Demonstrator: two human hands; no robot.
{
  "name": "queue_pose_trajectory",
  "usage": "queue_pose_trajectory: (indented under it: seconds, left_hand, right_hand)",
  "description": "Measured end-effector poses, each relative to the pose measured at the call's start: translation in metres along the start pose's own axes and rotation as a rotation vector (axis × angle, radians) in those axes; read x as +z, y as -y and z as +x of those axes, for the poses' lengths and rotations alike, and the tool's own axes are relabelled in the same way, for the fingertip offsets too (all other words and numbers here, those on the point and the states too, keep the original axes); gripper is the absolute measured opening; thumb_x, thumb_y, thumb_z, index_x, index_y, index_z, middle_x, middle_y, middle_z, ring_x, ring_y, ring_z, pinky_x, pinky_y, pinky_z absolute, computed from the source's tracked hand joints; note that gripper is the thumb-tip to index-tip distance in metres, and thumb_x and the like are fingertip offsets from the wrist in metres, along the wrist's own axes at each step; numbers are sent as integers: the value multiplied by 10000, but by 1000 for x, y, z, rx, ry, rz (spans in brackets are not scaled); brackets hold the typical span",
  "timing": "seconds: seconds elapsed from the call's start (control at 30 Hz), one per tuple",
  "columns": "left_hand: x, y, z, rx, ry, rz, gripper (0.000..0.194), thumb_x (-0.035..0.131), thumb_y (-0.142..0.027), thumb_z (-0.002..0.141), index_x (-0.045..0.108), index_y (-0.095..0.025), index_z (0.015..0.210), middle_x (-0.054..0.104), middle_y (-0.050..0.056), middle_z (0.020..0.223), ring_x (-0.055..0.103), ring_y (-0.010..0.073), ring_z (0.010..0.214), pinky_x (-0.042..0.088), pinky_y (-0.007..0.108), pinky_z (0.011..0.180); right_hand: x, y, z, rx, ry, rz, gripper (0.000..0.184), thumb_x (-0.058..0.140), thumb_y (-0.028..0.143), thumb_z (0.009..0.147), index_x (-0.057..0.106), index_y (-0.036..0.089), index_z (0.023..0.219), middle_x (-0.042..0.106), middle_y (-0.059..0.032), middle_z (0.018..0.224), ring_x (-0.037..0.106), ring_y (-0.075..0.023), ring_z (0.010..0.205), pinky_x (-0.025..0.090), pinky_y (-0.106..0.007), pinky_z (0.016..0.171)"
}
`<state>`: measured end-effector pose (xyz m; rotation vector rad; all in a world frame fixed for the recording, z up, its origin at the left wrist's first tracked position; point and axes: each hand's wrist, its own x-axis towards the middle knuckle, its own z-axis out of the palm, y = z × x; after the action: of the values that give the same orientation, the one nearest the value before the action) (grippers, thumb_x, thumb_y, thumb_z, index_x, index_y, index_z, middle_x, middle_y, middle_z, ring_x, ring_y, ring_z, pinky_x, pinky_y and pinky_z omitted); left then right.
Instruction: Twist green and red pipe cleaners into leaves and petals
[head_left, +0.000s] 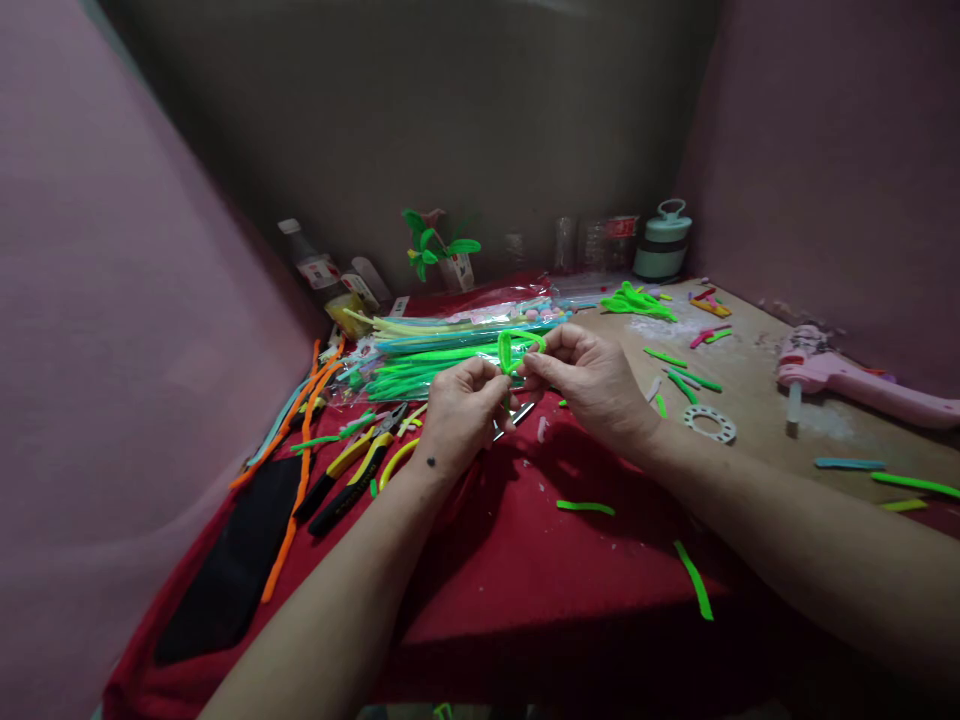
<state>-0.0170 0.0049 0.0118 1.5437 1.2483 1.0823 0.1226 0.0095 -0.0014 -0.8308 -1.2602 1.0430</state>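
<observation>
A bright green pipe cleaner [505, 352], bent into small loops, is held up between my two hands over the table. My left hand [463, 412] pinches it at the lower end, where the loops meet. With thumb and forefinger, my right hand [589, 385] grips the loop on the right side. The fingers hide the exact join. Just below them a shiny metal piece [516, 422] shows in part; its kind is unclear. Behind the hands lie clear bags of green pipe cleaners [427, 372]. Yellow-and-black pliers [360, 465] rest left of my left hand.
Orange pipe cleaners [306, 490] and a black flat item [229, 560] lie at left. A pink glue gun [862, 385] is at right, near a white holed ring [709, 424] and cut scraps. A bottle [311, 262], green pipe-cleaner plant [426, 245] and lidded container [663, 245] stand behind.
</observation>
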Motion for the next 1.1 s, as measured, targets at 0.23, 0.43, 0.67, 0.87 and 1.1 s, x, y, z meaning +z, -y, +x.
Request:
queue_pose_trajectory:
  seconds: [0.23, 0.43, 0.67, 0.87, 1.1]
  left_hand:
    - [0, 2, 0, -15, -33, 26, 121, 560, -236, 710, 526, -167, 615, 595, -19, 476, 483, 87, 303, 293, 178, 269]
    - [0, 7, 1, 18, -69, 134, 106, 511, -208, 704, 520, -177, 602, 588, -25, 448, 479, 100, 296, 308, 188, 281]
    - [4, 12, 0, 52, -49, 151, 117, 534, -238, 732, 513, -180, 633, 586, -27, 476, 542, 111, 360, 336, 179, 328]
    - [4, 13, 2, 50, -23, 114, 125, 558, -268, 749, 542, -175, 666, 581, -28, 488, 524, 95, 359, 335, 175, 334]
    - [3, 4, -1, -14, -9, -41, 134, 584, -259, 737, 545, -155, 663, 604, -10, 501, 485, 84, 321, 328, 181, 294]
  right_hand:
    - [-2, -1, -7, -319, -22, -522, 119, 574, 217, 768, 520, 192, 664, 514, 16, 597, 448, -106, 557, 364, -260, 575]
    - [0, -2, -9, -485, 96, -731, 178, 494, 182, 801, 494, 197, 624, 526, -21, 638, 475, -135, 628, 359, -275, 632]
    - [0, -4, -7, -241, 83, -560, 169, 557, 169, 752, 536, 175, 585, 505, 8, 569, 451, -112, 560, 351, -266, 578]
    - [-5, -1, 2, 193, 137, 28, 197, 701, 313, 649, 584, 157, 623, 541, 18, 563, 481, -94, 505, 390, -250, 523]
    - [-5, -4, 5, 190, 55, 92, 271, 754, 345, 597, 562, 153, 596, 564, 14, 545, 503, -91, 505, 409, -239, 523]
